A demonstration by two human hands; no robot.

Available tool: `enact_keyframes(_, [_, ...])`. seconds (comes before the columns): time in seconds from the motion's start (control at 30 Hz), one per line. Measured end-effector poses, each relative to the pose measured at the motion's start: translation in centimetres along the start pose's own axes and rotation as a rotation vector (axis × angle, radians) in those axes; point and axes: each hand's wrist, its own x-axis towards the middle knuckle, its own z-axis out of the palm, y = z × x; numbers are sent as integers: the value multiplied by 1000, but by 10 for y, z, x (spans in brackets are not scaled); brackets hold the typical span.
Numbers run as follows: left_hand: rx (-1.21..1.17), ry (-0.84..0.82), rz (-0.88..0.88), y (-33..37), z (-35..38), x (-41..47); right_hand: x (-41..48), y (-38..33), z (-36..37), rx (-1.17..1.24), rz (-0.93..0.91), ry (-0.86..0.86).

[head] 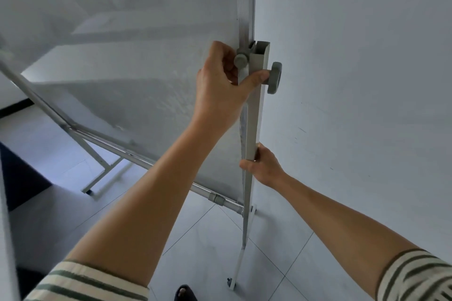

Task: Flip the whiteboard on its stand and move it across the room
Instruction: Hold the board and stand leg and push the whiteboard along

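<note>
Apparently unlocking the whiteboard (127, 61): left hand (220, 90) pinched the knob (274, 77), right hand (265, 167) gripped the post (253, 129) below; loosening should come next.

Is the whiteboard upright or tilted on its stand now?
Tilted. The whiteboard slants: its bottom edge swings away from the stand post, which the right hand grips.

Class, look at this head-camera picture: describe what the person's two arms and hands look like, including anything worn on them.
Both forearms are bare from the elbow down. The left hand and right hand wear no gloves, and no rings, watch or bracelet can be seen. Each upper arm has a short sleeve: the left sleeve and right sleeve are cream with dark green horizontal stripes, loosely fitting.
</note>
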Motion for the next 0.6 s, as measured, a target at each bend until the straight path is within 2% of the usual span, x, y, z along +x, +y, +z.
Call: enact_keyframes(0.6, [-105,-139,76,127,80,-176,-214,83,-90,65,130,147])
